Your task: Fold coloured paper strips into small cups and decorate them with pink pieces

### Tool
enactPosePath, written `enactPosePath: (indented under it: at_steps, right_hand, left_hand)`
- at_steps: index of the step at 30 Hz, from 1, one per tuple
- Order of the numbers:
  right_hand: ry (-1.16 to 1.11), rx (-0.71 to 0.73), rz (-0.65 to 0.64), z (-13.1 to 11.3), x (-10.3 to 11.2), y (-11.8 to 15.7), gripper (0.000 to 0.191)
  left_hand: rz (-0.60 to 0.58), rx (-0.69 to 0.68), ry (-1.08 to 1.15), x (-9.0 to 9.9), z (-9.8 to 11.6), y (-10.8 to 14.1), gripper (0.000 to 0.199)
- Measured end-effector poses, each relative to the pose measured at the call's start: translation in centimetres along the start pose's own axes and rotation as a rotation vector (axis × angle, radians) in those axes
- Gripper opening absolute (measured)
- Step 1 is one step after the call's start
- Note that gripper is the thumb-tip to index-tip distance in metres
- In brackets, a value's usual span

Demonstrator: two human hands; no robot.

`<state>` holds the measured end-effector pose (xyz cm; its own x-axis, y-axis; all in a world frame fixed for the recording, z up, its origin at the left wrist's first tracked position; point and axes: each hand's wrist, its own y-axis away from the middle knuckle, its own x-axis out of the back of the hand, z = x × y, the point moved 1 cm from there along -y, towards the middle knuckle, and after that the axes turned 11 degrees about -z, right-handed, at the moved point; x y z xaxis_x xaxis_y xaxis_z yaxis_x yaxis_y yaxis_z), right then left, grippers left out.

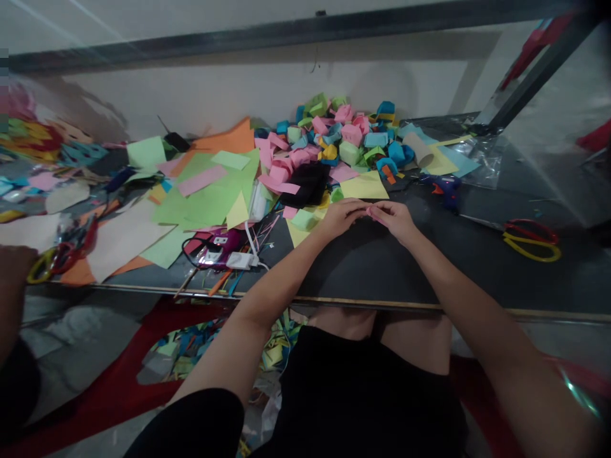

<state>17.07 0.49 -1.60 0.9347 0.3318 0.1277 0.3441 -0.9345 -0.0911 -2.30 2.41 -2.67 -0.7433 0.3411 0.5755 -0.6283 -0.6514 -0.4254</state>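
Note:
Between my two hands, just above the dark tabletop point(382, 267), is a small pink paper piece point(373, 213), mostly covered by fingers. My left hand point(344, 215) pinches its left end. My right hand point(394, 219) has thumb and fingers closed on its right side. Beyond my hands lies a heap of small folded paper pieces point(352, 135) in pink, blue, green and yellow. A black cloth-like item point(308, 183) lies in front of the heap, and a yellow paper sheet point(365, 186) lies near my fingertips.
A blue glue gun point(447, 189) and red-and-yellow scissors point(532, 242) lie to the right. On the left are green sheets point(205, 191), a purple power strip point(220, 247) and cables. Another person's hand point(16, 264) is at the far left by other scissors point(62, 254).

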Motion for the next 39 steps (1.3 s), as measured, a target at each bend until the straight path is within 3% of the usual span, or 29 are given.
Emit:
enactPosePath:
  at_steps: [9,14,23,28,31,39]
  right_hand:
    - [0.074,-0.024,-0.035,-0.2,0.0,0.1,0.059]
    - [0.111,-0.036,-0.115,-0.1,0.5,0.1,0.06]
    - [0.141,-0.038,-0.185,-0.6,0.9,0.2,0.061]
    - [0.145,0.001,-0.148,-0.7,0.8,0.2,0.061]
    - [0.17,0.036,-0.092,-0.4,0.8,0.2,0.059]
    - [0.197,0.043,-0.17,0.3,1.2,0.1,0.045]
  left_hand:
    - [0.05,-0.115,-0.307,-0.2,-0.8,-0.1,0.02]
    - [-0.068,-0.125,-0.394,0.1,0.3,-0.2,0.022]
    - [-0.224,-0.03,-0.339,0.4,1.7,-0.7,0.017]
    - [-0.179,-0.066,-0.319,0.4,2.6,-0.1,0.027]
    - [-0.137,0.033,-0.367,0.3,2.6,0.1,0.031]
    - [-0.117,0.056,-0.139,0.7,1.3,-0.1,0.012]
